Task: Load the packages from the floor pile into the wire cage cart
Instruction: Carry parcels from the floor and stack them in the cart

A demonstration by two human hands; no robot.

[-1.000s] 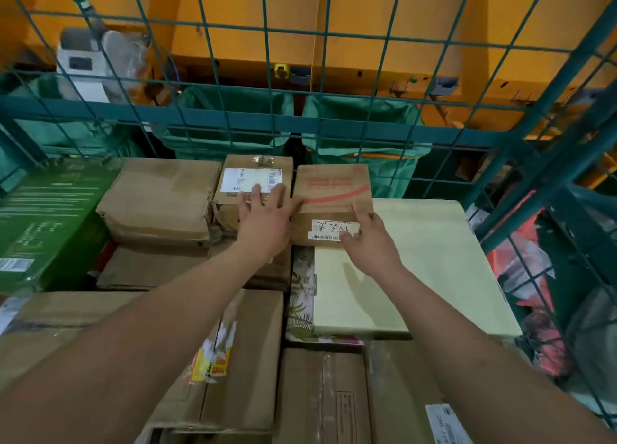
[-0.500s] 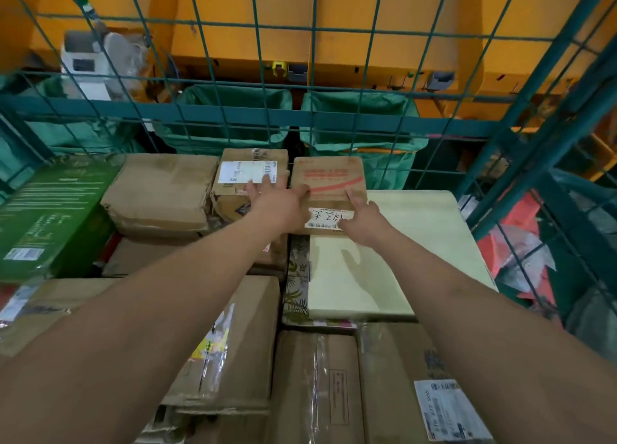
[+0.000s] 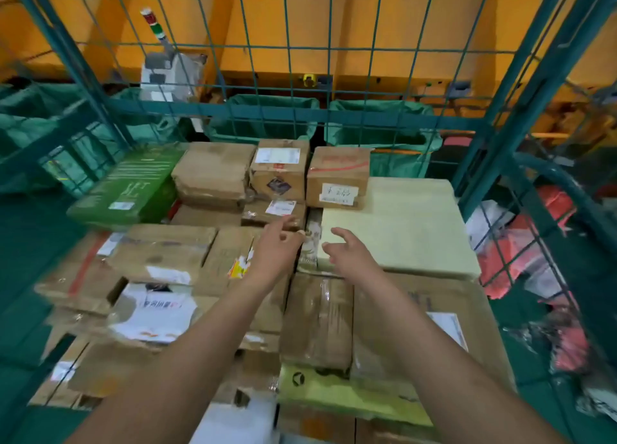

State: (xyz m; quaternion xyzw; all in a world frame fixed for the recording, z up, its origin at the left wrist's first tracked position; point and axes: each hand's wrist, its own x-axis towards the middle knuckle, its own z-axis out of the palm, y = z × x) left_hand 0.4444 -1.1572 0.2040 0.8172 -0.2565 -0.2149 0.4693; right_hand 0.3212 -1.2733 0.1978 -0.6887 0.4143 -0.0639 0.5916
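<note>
Orange sorting bays are showing behind the wire cage cart (image 3: 384,116). Both grips, left hand (image 3: 278,248) and right hand (image 3: 349,255), are hovering apart, holding nothing. Beyond them the small carton (image 3: 337,178) is sitting against the cart's back mesh; it looks light and stiff, best taken by its side faces.

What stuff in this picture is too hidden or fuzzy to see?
Head view:
- Handwriting on the white label of the small brown box: too small.
- Floor pile: outside the frame.
- Boxes under the pale flat box: covered by it.
- Near-left packages: motion-blurred.
- Left hand fingers: blurred.
</note>
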